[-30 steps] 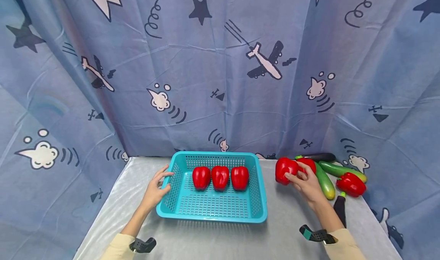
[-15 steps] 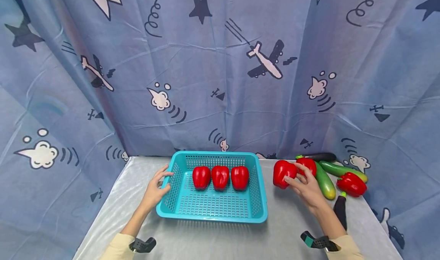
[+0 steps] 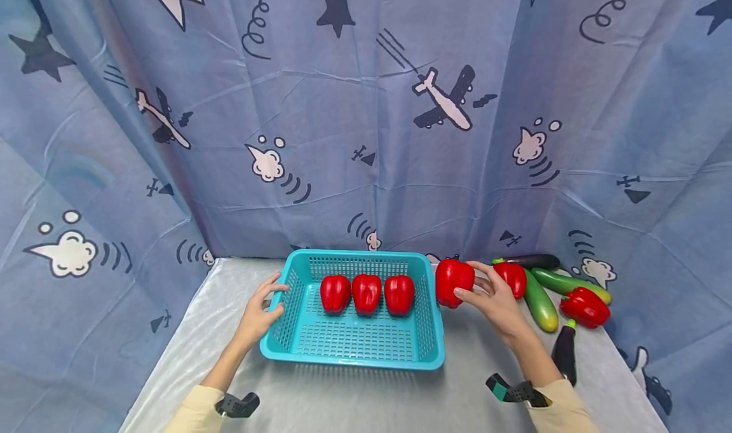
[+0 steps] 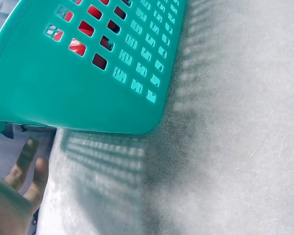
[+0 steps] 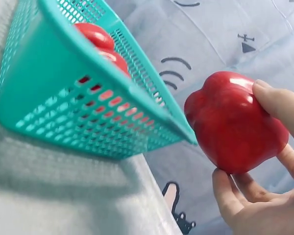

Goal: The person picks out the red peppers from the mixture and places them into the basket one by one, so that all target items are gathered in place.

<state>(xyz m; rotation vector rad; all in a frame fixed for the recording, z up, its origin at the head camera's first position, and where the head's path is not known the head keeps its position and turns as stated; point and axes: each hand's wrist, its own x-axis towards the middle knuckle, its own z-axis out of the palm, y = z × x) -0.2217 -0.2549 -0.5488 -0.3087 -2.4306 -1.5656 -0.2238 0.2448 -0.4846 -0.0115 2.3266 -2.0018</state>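
Note:
My right hand (image 3: 496,299) pinches a red bell pepper (image 3: 454,282) between thumb and fingers, just outside the right rim of a turquoise basket (image 3: 354,361). In the right wrist view the held bell pepper (image 5: 235,125) is off the table, with the thumb on one side and fingertips on the other. Three red bell peppers (image 3: 366,294) stand in a row inside the basket, towards its back. At the basket's left rim is my left hand (image 3: 258,315), its fingers spread and relaxed. The left wrist view shows some of its fingers (image 4: 39,181) free beside the basket wall.
On the right of the table lie another red bell pepper (image 3: 512,279), a red bell pepper on its side (image 3: 586,307), green zucchini (image 3: 540,302) and dark eggplants (image 3: 565,353). A patterned blue curtain (image 3: 366,134) hangs behind the grey-white tabletop (image 3: 366,401).
My right hand has carried the red bell pepper left, away from the other vegetables and up to the basket's right rim. The left hand and basket have hardly moved.

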